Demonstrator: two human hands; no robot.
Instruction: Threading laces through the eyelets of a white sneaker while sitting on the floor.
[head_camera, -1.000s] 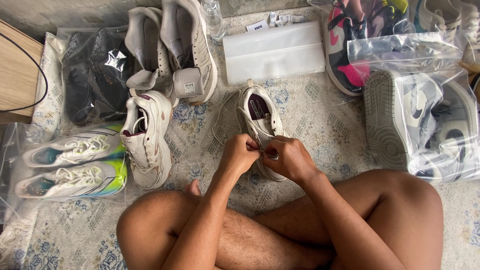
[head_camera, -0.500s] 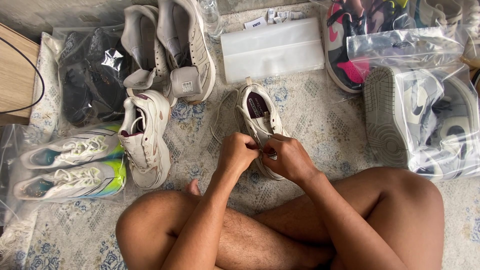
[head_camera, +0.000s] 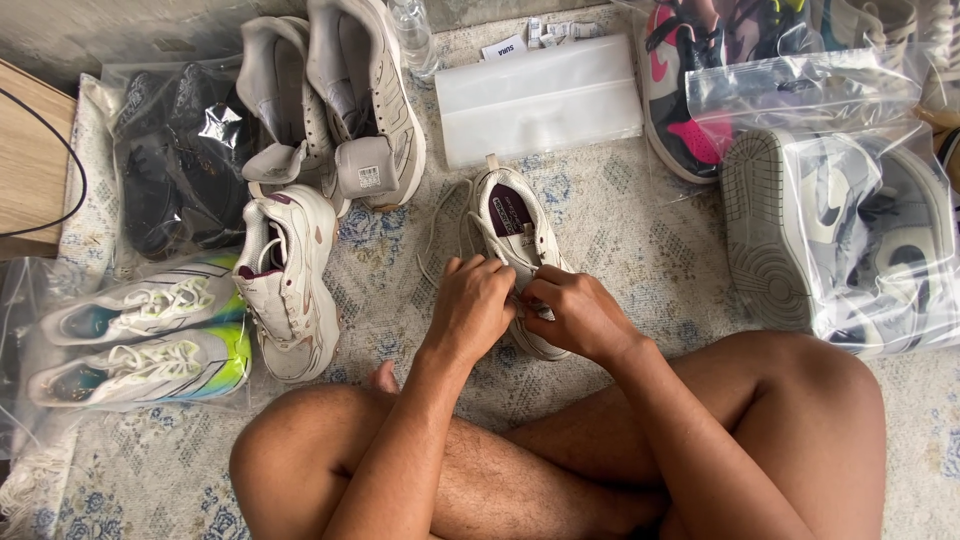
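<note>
Left hand (head_camera: 478, 308) and right hand (head_camera: 578, 312) both pinch laces of the white sneaker (head_camera: 515, 232) on the patterned rug (head_camera: 640, 250), just ahead of crossed legs. Beyond it: white flat rectangular package (head_camera: 538, 98) with small white tag (head_camera: 505, 48). Right: clear bag with grey shoes (head_camera: 850, 200). Left: bagged green-white pair (head_camera: 130, 340). Versus earlier: hands barely shifted, sneaker in same spot.

Soft, even daylight, sharp focus, faint shadows, glare on the plastic bags (head_camera: 830, 100).
</note>
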